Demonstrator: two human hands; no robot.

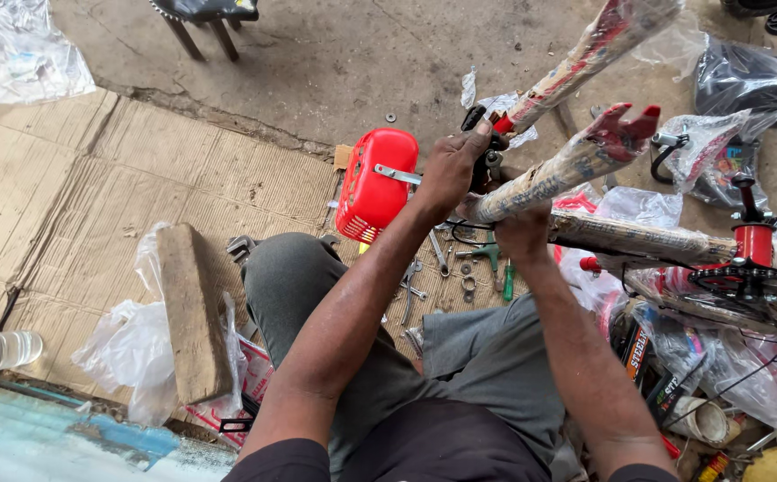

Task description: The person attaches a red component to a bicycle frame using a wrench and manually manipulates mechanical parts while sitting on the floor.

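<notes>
From my remote post over the head camera: a paper-wrapped red bicycle frame (585, 161) slants from three o'clock up to one o'clock above cardboard sheets (76, 196) laid on the concrete floor. The seated person's left hand (449, 170), near centre at twelve o'clock, curls its fingers around a dark fitting where the wrapped tubes meet. The right hand (522, 234), just below at one o'clock, closes under a wrapped tube; its fingertips are hidden, so I cannot tell how tightly they press. To do this well, I judge the lower hand should brace the tube steady while the upper hand works the fitting squarely. At eleven o'clock lies a red plastic basket (373, 183) on its side; I cannot see anything in it. Wrenches and small tools (442, 268) lie scattered beside it, between the knees.
</notes>
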